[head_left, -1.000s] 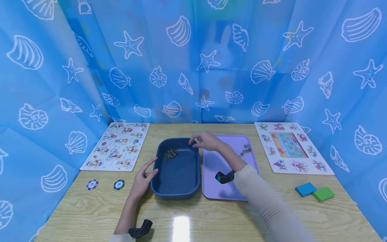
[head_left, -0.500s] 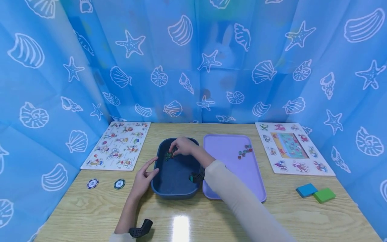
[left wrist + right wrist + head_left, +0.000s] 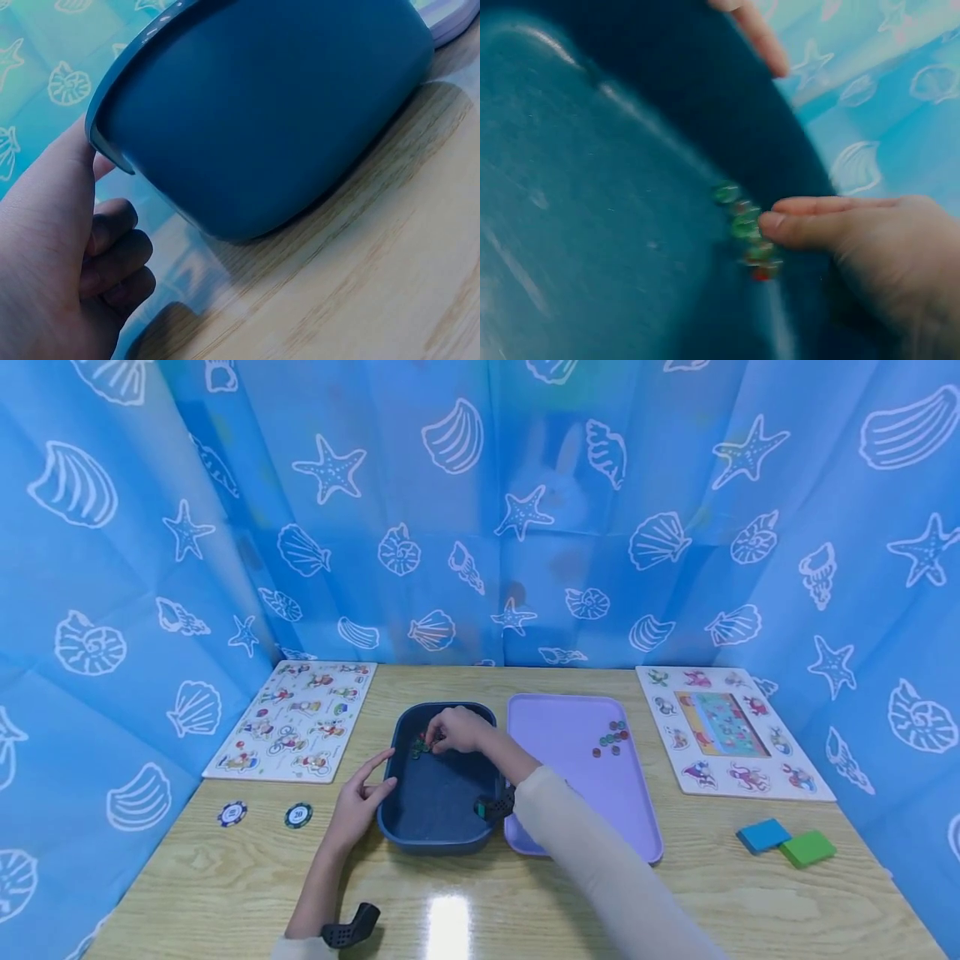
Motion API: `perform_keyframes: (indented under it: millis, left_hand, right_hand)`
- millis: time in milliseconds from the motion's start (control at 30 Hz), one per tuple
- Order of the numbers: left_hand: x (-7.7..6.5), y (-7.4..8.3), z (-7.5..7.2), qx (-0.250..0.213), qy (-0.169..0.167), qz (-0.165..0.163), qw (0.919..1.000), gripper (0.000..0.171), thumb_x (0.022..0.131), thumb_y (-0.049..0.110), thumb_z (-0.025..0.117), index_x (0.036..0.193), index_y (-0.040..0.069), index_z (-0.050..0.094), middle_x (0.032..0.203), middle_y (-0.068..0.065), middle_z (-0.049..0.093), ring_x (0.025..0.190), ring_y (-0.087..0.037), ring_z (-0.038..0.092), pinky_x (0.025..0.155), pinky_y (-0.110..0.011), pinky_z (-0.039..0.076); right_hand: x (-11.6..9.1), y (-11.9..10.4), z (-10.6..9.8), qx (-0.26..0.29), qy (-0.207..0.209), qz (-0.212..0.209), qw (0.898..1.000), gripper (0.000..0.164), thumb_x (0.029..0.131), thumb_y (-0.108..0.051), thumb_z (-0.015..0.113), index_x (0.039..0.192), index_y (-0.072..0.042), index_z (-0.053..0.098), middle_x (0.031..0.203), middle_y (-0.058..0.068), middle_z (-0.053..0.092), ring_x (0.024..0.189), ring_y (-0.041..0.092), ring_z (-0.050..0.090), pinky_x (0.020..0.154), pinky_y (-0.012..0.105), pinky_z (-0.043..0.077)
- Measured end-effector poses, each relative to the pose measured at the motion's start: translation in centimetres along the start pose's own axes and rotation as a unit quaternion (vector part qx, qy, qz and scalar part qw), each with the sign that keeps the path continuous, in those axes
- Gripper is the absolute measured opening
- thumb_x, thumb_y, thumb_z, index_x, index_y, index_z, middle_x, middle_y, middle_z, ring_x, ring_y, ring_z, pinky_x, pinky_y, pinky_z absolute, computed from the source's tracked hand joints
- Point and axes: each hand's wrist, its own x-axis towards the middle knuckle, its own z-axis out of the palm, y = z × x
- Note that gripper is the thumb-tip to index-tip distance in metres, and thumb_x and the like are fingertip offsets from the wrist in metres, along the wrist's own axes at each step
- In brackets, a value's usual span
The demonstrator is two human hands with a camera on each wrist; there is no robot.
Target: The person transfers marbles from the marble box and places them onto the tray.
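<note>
My left hand [image 3: 356, 802] holds the left rim of a deep dark-blue plastic bin [image 3: 285, 112]. In the left wrist view its lower fingers [image 3: 118, 262] curl just below that rim. My right hand [image 3: 459, 731] reaches over the bin's right side, thumb and index finger close together at a small cluster of green and red glass marbles [image 3: 744, 225]. The marbles lie against the bin's inner wall. I cannot tell whether one is between the fingertips. To the right, several more marbles [image 3: 610, 739] lie in the lilac tray [image 3: 558, 727].
Picture puzzle boards stand at the back left [image 3: 300, 718] and the back right [image 3: 738, 731]. Poker chips [image 3: 297, 815] lie left of the left hand. A blue block [image 3: 763, 836] and a green block [image 3: 807, 849] touch at the right. A seashell-print curtain [image 3: 480, 527] encloses the table.
My right hand has moved left from the bin's far right corner down to the marbles inside. Marbles in the lilac tray have shifted slightly. My left hand stays on the rim.
</note>
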Motion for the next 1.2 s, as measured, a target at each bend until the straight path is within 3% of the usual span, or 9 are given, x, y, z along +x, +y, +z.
perform_keyframes:
  millis: [100,200,367,567,800,1000,1200]
  left_hand:
    - [0.0,0.1,0.0,0.0,0.002,-0.001,1.0,0.044,0.091,0.015,0.052,0.134,0.017,0.042,0.05,-0.005,0.051,0.049,-0.017,0.057,0.061,-0.022,0.047]
    - [0.0,0.1,0.1,0.0,0.006,0.0,1.0,0.044,0.091,0.015,0.053,0.133,0.016,0.042,0.049,-0.002,0.051,0.049,-0.015,0.057,0.061,-0.022,0.047]
    - [0.1,0.1,0.1,-0.001,0.011,0.012,0.9999,0.045,0.09,0.014,0.054,0.133,0.012,0.043,0.045,0.002,0.044,0.043,-0.011,0.05,0.058,-0.022,0.045]
    - [0.0,-0.1,0.1,-0.002,0.007,0.009,0.9999,0.045,0.09,0.016,0.054,0.133,0.013,0.042,0.046,-0.001,0.045,0.044,-0.016,0.052,0.058,-0.023,0.046]
    - [0.0,-0.4,0.0,-0.009,0.011,0.004,0.9999,0.045,0.09,0.017,0.054,0.133,0.015,0.043,0.065,-0.027,0.059,0.059,-0.034,0.062,0.065,-0.028,0.05]
    - [0.0,-0.3,0.1,-0.007,0.012,0.007,0.9999,0.044,0.09,0.016,0.054,0.133,0.015,0.043,0.068,-0.03,0.059,0.061,-0.035,0.062,0.065,-0.027,0.05]
    - [0.0,-0.2,0.3,-0.007,0.016,0.011,0.9998,0.044,0.09,0.016,0.055,0.132,0.014,0.044,0.064,-0.029,0.057,0.058,-0.033,0.062,0.065,-0.026,0.05]
  right_hand:
    - [-1.1,0.1,-1.6,0.022,0.031,-0.027,0.999,0.014,0.082,-0.023,0.065,0.095,-0.018,0.068,0.081,-0.006,0.057,0.061,0.009,0.043,0.06,0.022,0.036]
    - [-2.9,0.9,-3.3,0.045,0.059,-0.039,0.996,0.017,0.083,-0.025,0.064,0.098,-0.018,0.067,0.067,-0.003,0.048,0.055,0.012,0.034,0.055,0.024,0.029]
    - [-6.4,4.2,-5.1,0.083,0.108,-0.03,0.99,0.016,0.083,-0.026,0.064,0.098,-0.02,0.067,0.053,-0.002,0.036,0.048,0.013,0.028,0.05,0.025,0.026]
    - [-10.2,10.5,-4.2,0.108,0.126,0.02,0.986,0.015,0.082,-0.018,0.065,0.096,-0.012,0.068,0.059,0.001,0.045,0.052,0.013,0.029,0.05,0.026,0.027]
    - [-13.5,15.1,-2.7,0.089,0.108,0.091,0.986,0.012,0.08,-0.015,0.067,0.092,-0.013,0.07,0.056,-0.002,0.042,0.051,0.012,0.038,0.048,0.025,0.034]
    - [-14.7,16.0,-3.2,0.092,0.118,0.1,0.984,0.017,0.08,-0.012,0.066,0.097,-0.012,0.068,0.049,-0.002,0.037,0.042,0.012,0.043,0.045,0.027,0.038]
    - [-13.9,13.6,-4.5,0.102,0.138,0.091,0.981,0.019,0.085,-0.014,0.061,0.103,-0.016,0.066,0.053,0.003,0.039,0.041,0.017,0.042,0.041,0.028,0.038]
